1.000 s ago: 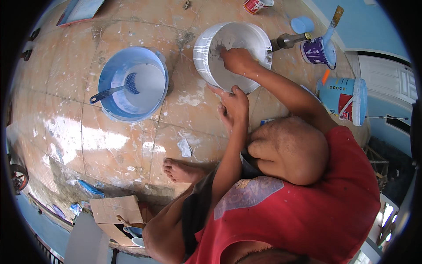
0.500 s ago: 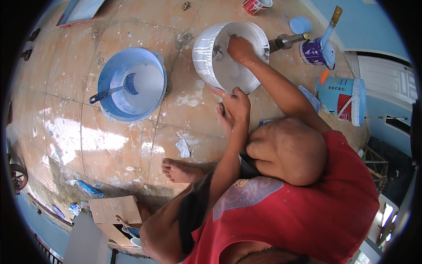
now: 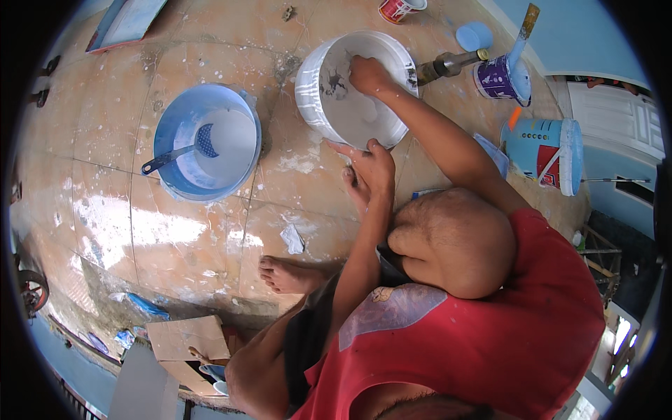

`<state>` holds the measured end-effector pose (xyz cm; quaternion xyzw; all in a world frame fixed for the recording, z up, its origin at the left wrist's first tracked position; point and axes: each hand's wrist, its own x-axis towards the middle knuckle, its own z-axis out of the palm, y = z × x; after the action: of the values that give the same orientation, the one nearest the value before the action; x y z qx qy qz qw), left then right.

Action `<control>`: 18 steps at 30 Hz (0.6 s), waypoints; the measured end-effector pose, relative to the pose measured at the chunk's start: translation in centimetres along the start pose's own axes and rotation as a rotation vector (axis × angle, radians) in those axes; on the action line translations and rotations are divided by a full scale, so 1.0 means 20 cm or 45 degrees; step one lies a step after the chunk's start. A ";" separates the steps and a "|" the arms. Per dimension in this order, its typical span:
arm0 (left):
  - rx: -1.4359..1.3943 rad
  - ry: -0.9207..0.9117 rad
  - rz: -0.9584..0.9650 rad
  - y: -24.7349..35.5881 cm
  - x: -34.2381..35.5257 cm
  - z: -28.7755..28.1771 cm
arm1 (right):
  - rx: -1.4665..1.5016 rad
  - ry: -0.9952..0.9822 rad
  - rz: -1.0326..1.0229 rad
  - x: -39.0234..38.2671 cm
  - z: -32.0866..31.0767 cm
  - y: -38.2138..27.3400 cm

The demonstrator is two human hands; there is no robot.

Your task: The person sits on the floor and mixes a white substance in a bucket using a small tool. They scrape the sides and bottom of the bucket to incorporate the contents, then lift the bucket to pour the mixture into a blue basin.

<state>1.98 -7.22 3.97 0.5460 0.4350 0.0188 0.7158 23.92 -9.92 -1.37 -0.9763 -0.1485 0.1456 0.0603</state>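
A white bucket [image 3: 315,94] streaked with paint is tipped, its mouth facing me. My left hand [image 3: 373,168] grips its near rim, with the thumb at the edge and the fingers stretched along the outside wall. Inside the bucket my right hand [image 3: 369,75] is curled up close to the inner wall. Whatever its fingers may hold is hidden. Next to that hand, a dark patch shows through the pale coating. To the left stands a blue tub [image 3: 168,126] with whitish liquid in it. A dark blue slotted skimmer [image 3: 178,155] rests across its rim.
Beyond the bucket are a bottle [image 3: 448,65], a blue cup [image 3: 474,35], a purple paint can [image 3: 493,77] with a brush [image 3: 523,31], and a red-and-white can [image 3: 400,8]. A light-blue pail [image 3: 532,150] is at right. A cardboard box [image 3: 185,337] sits at lower left.
My right hand has shifted slightly left inside the bucket, and more of the dark patch shows. My left hand keeps its grip. The whole view has shifted a little.
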 end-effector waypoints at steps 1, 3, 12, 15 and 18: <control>-0.101 0.001 -0.028 -0.02 0.00 0.01 | -0.011 -0.050 -0.088 0.02 -0.01 0.02; -0.337 0.024 -0.104 -0.05 0.01 -0.02 | -0.068 -0.183 -0.165 -0.04 -0.03 -0.05; -0.866 -0.040 -0.337 -0.23 0.06 0.01 | 0.052 -0.097 -0.045 -0.41 -0.20 -0.27; -0.982 -0.109 -0.400 -0.21 0.05 0.02 | 0.060 -0.025 0.091 -0.43 -0.16 -0.26; -1.094 -0.233 -0.416 -0.18 0.04 0.04 | 0.072 0.106 0.176 -0.40 -0.14 -0.22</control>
<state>1.40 -8.76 0.65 0.1239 0.4033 0.0361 0.9059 16.31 -8.32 4.06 -0.9873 -0.0739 0.1127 0.0838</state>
